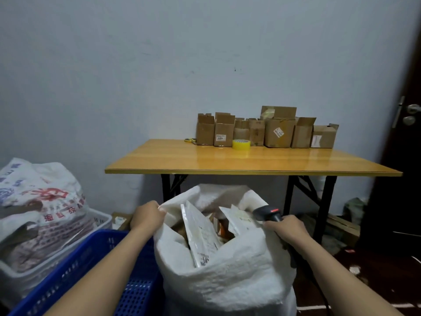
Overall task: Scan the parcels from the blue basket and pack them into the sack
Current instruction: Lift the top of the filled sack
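The large white woven sack stands open on the floor in front of the person. It is filled nearly to its mouth, so most of the packing looks done. Just to its left, touching it, is the blue perforated plastic basket. The part of its floor that shows holds no parcels, though the left forearm hides much of it, so I cannot tell whether any are left to scan. Flat white mailer parcels stick up out of the sack's mouth, tilted, with brown packages under them. They sit high and probably need settling before more will fit or the sack can be closed.

The left hand grips the left rim of the sack, fingers clamped on a fold of the fabric and holding the mouth open. The right hand is at the right rim, fingers curled round the handle of a black handheld barcode scanner whose head points over the parcels.
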